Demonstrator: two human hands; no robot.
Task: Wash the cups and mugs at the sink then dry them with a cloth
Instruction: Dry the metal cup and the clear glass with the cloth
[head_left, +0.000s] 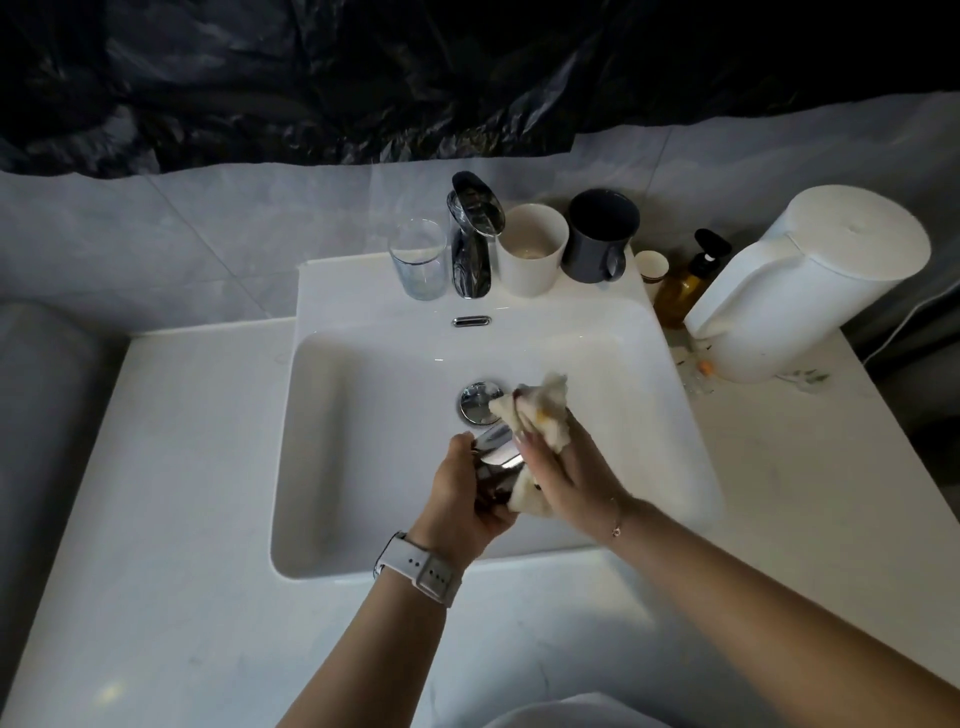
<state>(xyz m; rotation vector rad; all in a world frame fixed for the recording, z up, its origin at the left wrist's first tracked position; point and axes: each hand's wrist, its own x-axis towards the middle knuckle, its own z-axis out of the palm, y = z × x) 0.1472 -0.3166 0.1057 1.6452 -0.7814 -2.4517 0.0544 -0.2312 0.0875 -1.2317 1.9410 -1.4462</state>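
Over the white sink basin (363, 457), my left hand (462, 493) grips a shiny steel cup (496, 457) lying tilted on its side. My right hand (566, 478) holds a cream cloth (540, 410) pressed against the cup, with part of the cloth wrapped under it. On the ledge behind the basin stand a clear glass (418, 260), a white cup (530, 249) and a dark grey mug (600, 236). A small paper cup (652, 267) sits further right.
The chrome tap (470, 234) rises at the back centre and the drain plug (478, 400) lies just beyond the cloth. An amber pump bottle (685, 280) and a large white paper roll (800, 280) stand at the right. White countertop (156, 519) stretches to the left.
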